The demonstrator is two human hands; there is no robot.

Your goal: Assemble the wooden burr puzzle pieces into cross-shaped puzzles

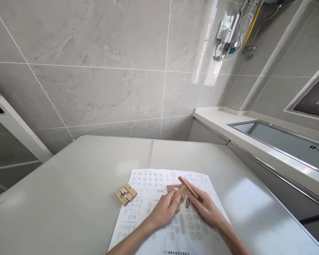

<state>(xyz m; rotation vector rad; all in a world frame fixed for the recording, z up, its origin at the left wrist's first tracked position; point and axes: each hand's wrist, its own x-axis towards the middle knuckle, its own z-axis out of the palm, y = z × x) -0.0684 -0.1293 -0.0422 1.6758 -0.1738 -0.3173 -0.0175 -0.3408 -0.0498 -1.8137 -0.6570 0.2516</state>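
Note:
My left hand is closed on a flat, light wooden puzzle piece. Pinched in my right hand is a longer, narrow wooden piece, held slantwise against the end of the other piece. Whether the two are joined I cannot tell. Behind my left fingers, a flat wooden piece with a cut-out is partly hidden. Under both hands lies a large white instruction sheet printed with rows of small grey diagrams. To the left, several wooden blocks lie together around a small gap, overlapping the sheet's edge.
The sheet lies on a pale table with a seam running toward the tiled wall. At right is a white counter with a glass-topped panel. A socket and cables are on the wall.

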